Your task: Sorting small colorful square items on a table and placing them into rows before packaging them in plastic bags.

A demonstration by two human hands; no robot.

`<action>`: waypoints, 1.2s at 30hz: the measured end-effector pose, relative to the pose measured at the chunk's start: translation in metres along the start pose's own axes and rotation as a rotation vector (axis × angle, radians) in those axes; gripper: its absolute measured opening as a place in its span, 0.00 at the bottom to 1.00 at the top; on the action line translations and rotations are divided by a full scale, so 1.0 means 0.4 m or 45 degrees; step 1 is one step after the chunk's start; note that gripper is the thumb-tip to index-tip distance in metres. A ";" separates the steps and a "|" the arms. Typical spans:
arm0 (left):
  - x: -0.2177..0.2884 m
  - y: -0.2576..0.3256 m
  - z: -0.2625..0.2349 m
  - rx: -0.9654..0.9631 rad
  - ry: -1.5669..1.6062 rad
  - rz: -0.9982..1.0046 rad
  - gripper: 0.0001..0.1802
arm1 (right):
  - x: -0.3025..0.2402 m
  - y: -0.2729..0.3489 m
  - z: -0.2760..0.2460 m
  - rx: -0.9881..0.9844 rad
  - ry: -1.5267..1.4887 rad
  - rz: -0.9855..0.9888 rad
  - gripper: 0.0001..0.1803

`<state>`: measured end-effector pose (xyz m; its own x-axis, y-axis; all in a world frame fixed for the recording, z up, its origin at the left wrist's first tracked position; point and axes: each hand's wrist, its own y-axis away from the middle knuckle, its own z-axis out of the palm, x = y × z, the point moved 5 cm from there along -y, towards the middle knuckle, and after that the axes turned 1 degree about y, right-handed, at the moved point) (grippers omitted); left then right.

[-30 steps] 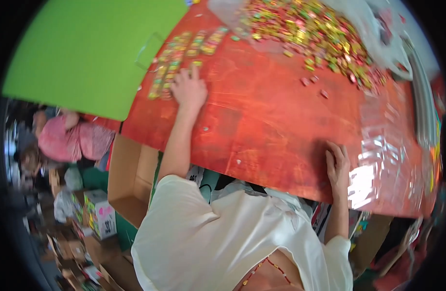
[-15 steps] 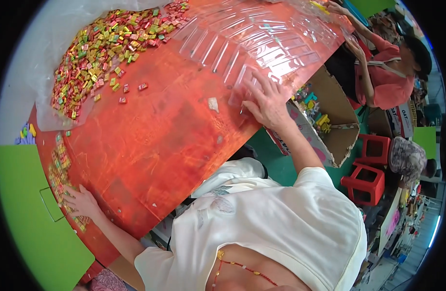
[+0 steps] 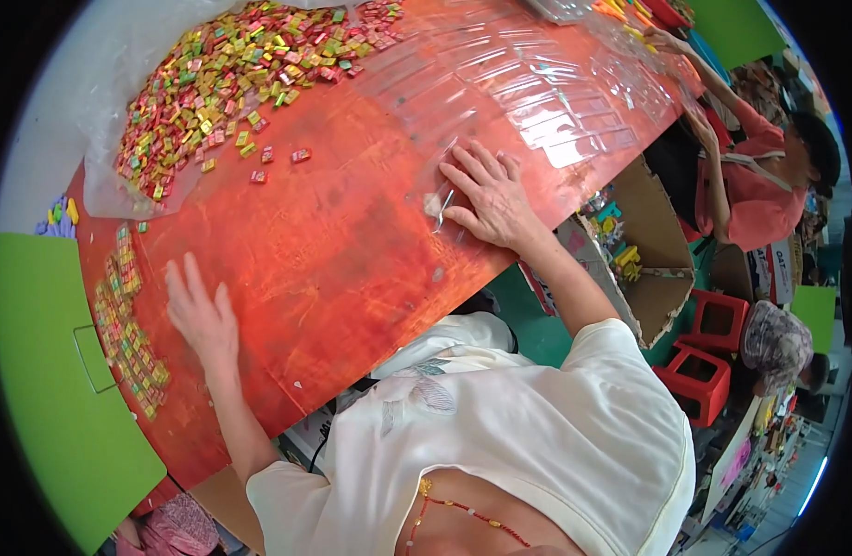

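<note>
My left hand is raised over the left part of the orange-red table, slightly blurred, fingers apart and nothing visible in it. To its left, a band of small red, yellow and green wrapped packets lies packed close together along the table edge. My right hand rests near the table's front edge with its fingers stretched out. It lies over a clear plastic piece, of which a shiny edge shows by the thumb; the hand hides most of it. Beyond the right hand, several clear plastic trays are spread in overlapping rows.
A large heap of small wrapped packets spills from a clear plastic bag at the far left. A cardboard box with colourful plastic pieces stands right of the table. Another person works at the far right. Red stools stand behind.
My left hand has lifted off the band of packets and moved right and up. My right hand has shifted slightly left, with the clear piece under it. The whole view has shifted slightly.
</note>
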<state>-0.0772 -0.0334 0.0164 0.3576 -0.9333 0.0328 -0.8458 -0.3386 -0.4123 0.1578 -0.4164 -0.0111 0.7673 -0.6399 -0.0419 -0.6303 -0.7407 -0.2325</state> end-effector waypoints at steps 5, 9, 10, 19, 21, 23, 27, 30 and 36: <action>0.254 -0.029 0.005 -0.310 0.319 0.278 0.43 | -0.174 -0.051 0.018 0.081 -0.110 0.045 0.35; 0.406 -0.031 0.050 -0.464 0.458 0.412 0.49 | -0.292 -0.084 0.027 0.132 -0.357 0.088 0.31; 0.428 -0.032 0.064 -0.500 0.464 0.412 0.50 | -0.304 -0.092 0.026 0.143 -0.525 0.122 0.30; 0.380 -0.032 0.109 -0.568 0.487 0.556 0.42 | -0.252 -0.150 0.002 0.047 -0.395 -0.136 0.25; 0.344 -0.040 0.087 -0.560 0.502 0.559 0.41 | -0.281 -0.137 -0.003 0.015 -0.265 -0.258 0.24; 0.315 -0.050 0.069 -0.645 0.442 0.620 0.40 | -0.287 -0.164 -0.020 -0.042 -0.372 -0.262 0.23; 0.236 -0.114 0.064 -0.601 0.604 0.427 0.37 | -0.269 -0.275 -0.006 0.010 -0.475 -0.253 0.21; 0.132 -0.217 0.126 -0.363 0.584 0.249 0.34 | -0.231 -0.411 0.051 0.096 -0.493 -0.212 0.23; -0.089 -0.453 0.245 -0.042 0.595 -0.047 0.35 | -0.182 -0.689 0.132 0.182 -0.408 -0.094 0.31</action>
<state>0.1023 0.0730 0.0005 0.1770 -0.8719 0.4566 -0.8509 -0.3688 -0.3742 0.2818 -0.1548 0.0045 0.8224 -0.4723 -0.3171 -0.5664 -0.7319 -0.3788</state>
